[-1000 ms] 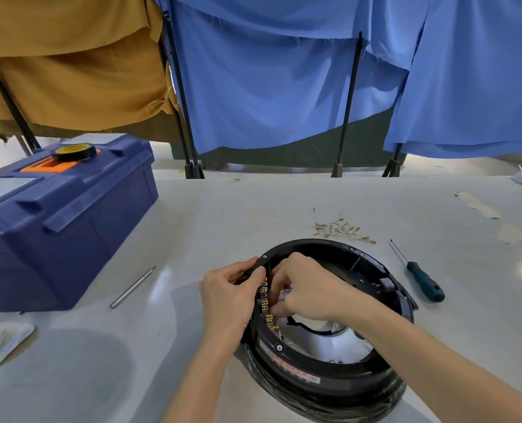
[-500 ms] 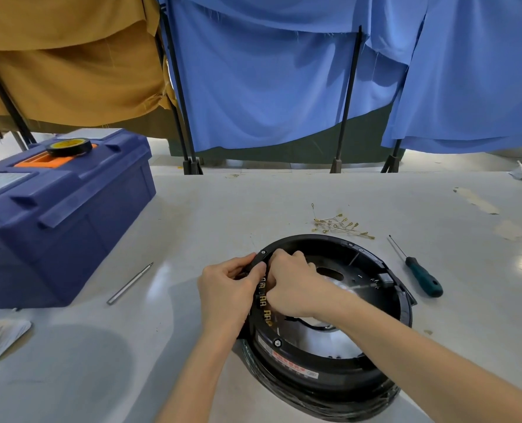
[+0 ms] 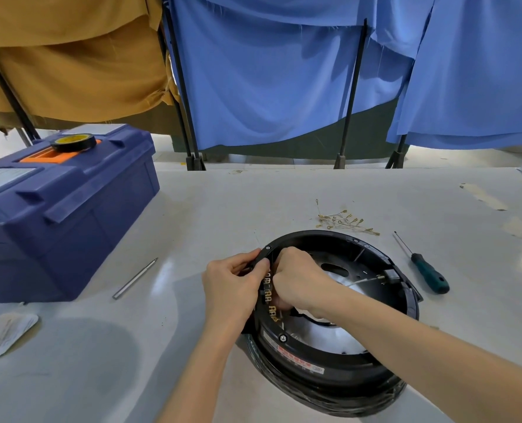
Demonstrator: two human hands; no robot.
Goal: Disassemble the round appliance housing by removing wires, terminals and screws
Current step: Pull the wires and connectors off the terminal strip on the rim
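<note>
The round black appliance housing (image 3: 360,355) lies open side up on the white table, near the front. My left hand (image 3: 232,288) grips its left rim from outside, thumb over the edge. My right hand (image 3: 299,279) reaches inside that rim with fingers curled at a row of brass terminals (image 3: 270,302) on the inner wall; what the fingertips pinch is hidden. A thin wire (image 3: 366,280) runs across the inside toward the right rim. A pile of removed brass terminals with wires (image 3: 345,222) lies just beyond the housing.
A green-handled screwdriver (image 3: 424,270) lies right of the housing. A metal rod (image 3: 134,279) lies to its left. A blue toolbox (image 3: 61,215) with a tape roll (image 3: 73,142) on top fills the left. A paper packet (image 3: 6,334) sits at front left. Cloth hangs behind.
My right hand has shifted slightly up along the inner rim toward the top of the terminal row. The left hand keeps its grip on the rim.
</note>
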